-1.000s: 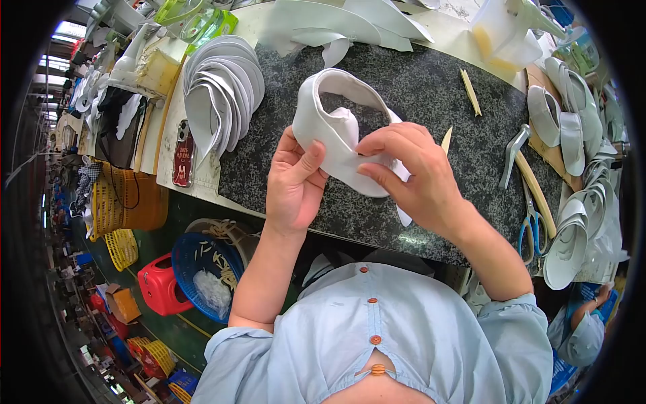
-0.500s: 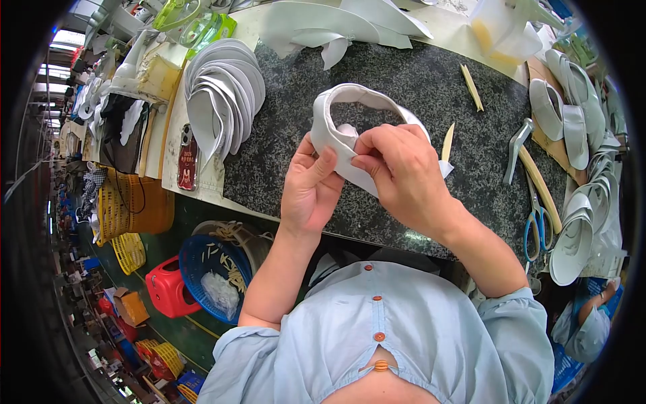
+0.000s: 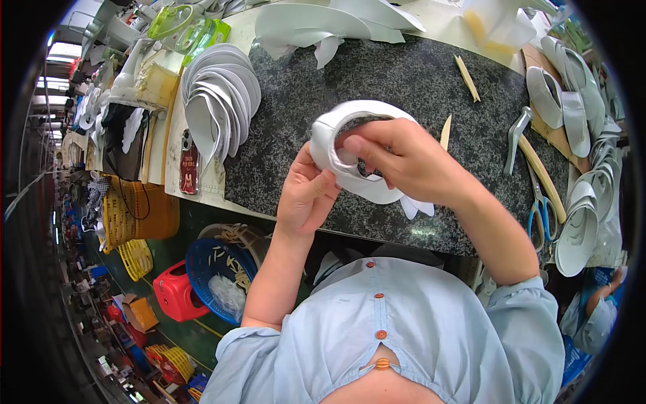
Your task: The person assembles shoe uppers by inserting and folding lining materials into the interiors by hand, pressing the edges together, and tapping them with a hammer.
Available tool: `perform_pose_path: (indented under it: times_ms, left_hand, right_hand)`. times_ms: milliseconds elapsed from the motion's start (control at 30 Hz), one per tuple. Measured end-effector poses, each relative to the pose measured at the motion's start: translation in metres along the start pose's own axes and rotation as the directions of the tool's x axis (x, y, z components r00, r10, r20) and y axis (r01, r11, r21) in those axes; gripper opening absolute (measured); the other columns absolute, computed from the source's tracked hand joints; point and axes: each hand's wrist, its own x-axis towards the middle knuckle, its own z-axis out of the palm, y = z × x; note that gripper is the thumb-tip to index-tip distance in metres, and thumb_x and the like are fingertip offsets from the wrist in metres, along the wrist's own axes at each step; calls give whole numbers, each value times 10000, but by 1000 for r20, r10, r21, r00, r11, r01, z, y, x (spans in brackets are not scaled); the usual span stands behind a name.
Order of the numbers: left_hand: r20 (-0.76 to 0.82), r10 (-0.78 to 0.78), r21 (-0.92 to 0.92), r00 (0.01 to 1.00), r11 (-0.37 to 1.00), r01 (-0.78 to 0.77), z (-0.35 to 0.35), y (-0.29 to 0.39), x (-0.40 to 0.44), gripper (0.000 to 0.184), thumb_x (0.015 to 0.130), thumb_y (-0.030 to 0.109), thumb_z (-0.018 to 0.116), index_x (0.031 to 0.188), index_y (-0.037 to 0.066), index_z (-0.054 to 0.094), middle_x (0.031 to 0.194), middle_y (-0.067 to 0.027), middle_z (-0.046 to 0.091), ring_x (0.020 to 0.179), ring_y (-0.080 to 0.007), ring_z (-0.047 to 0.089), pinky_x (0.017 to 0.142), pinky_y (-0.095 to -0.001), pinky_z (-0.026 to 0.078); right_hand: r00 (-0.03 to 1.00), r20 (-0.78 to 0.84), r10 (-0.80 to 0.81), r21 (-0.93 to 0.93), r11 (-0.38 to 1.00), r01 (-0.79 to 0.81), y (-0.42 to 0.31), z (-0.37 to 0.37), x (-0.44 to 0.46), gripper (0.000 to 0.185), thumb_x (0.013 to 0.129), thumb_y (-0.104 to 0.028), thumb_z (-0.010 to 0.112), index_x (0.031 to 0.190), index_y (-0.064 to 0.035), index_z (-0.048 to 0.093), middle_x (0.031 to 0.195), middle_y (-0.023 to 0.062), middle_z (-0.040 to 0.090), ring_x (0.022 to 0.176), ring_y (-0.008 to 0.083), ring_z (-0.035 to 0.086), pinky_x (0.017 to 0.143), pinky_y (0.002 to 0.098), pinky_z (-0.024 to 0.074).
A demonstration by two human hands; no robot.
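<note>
Above the dark speckled slab, a white ring-shaped piece is held up. My left hand grips its left side between thumb and fingers. My right hand is closed at the inner edge of the piece, its fingertips inside the opening; part of the rim is hidden behind them. White pointed flaps hang below the ring on the right. A pale pointed strip lies on the slab just beyond my right hand.
Stacked white pieces and a red phone lie left. Scissors, a metal tool, a curved wooden stick and more white pieces lie right. A blue basket stands below left. Another person's arm shows lower right.
The ring-shaped piece has tilted and sits lower. My right fingers have moved from its near edge into the opening. My left hand still holds the left side.
</note>
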Motion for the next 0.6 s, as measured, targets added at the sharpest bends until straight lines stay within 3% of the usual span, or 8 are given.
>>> perform_pose_path:
  times_ms: [33, 100, 167, 233, 300, 367, 467, 600]
  left_hand:
    - [10, -13, 36, 1000, 999, 13, -1, 0, 2, 411, 892, 48, 689, 1271, 61, 531, 1237, -87, 617, 1171, -194, 589, 1032, -391, 463]
    - [8, -32, 72, 999, 997, 31, -3, 4, 0, 426, 902, 74, 681, 1296, 55, 518, 1283, -92, 596, 1213, -207, 565, 1071, -410, 432]
    - [0, -42, 103, 999, 994, 42, -1, 8, -1, 444, 913, 101, 673, 1320, 48, 504, 1329, -96, 575, 1256, -220, 542, 1110, -429, 402]
    - [-25, -43, -28, 999, 999, 42, 5, 11, 0, 418, 944, 126, 633, 1326, 33, 490, 1343, -109, 563, 1269, -231, 531, 1117, -430, 395]
    - [-66, -17, -28, 998, 1000, 15, 10, 8, 1, 406, 958, 130, 611, 1331, 32, 484, 1349, -115, 557, 1275, -238, 525, 1118, -434, 394]
    - [-108, 8, -24, 994, 1000, -11, 11, 6, 3, 395, 971, 135, 589, 1336, 32, 477, 1354, -122, 551, 1282, -245, 519, 1120, -438, 393]
    - [-114, 49, -75, 992, 996, -58, 11, 4, 5, 375, 985, 129, 561, 1337, 37, 472, 1358, -128, 546, 1288, -253, 513, 1123, -442, 391]
    - [-117, 71, -90, 991, 993, -82, 14, 5, 9, 374, 989, 125, 551, 1346, 57, 463, 1365, -121, 539, 1291, -252, 508, 1120, -443, 394]
  right_hand:
    - [1000, -9, -3, 4, 1000, 3, 7, 1, 5, 199, 957, -146, 622, 1055, 13, 689, 792, 37, 638, 731, 101, 606, 625, 265, 506]
    - [974, -92, -206, 136, 967, 217, 22, 10, 15, 227, 956, -167, 632, 1045, 35, 685, 768, 13, 630, 661, 81, 577, 547, 237, 468]
    - [975, -127, -181, 172, 964, 201, 18, 10, 12, 243, 958, -188, 639, 986, 52, 672, 737, -11, 601, 620, 55, 527, 511, 224, 425]
    - [985, -156, 72, 264, 964, -29, 7, 7, 9, 211, 897, -146, 673, 948, 59, 681, 807, 88, 694, 715, 161, 622, 670, 323, 507]
    - [984, -170, 58, 277, 961, -9, 11, 10, 11, 207, 906, -147, 663, 948, 56, 656, 803, 97, 684, 722, 163, 630, 667, 331, 509]
    - [954, -292, -72, 230, 962, 143, 18, 20, 15, 172, 921, -125, 634, 944, 45, 632, 814, 113, 679, 723, 181, 634, 674, 335, 508]
    - [915, -379, -141, 143, 968, 208, 17, 24, 17, 155, 937, -112, 604, 946, 43, 611, 835, 132, 678, 737, 202, 645, 693, 341, 511]
    - [910, -399, -110, 199, 959, 204, 19, 26, 20, 142, 942, -101, 586, 956, 39, 601, 840, 155, 674, 749, 244, 653, 706, 363, 510]
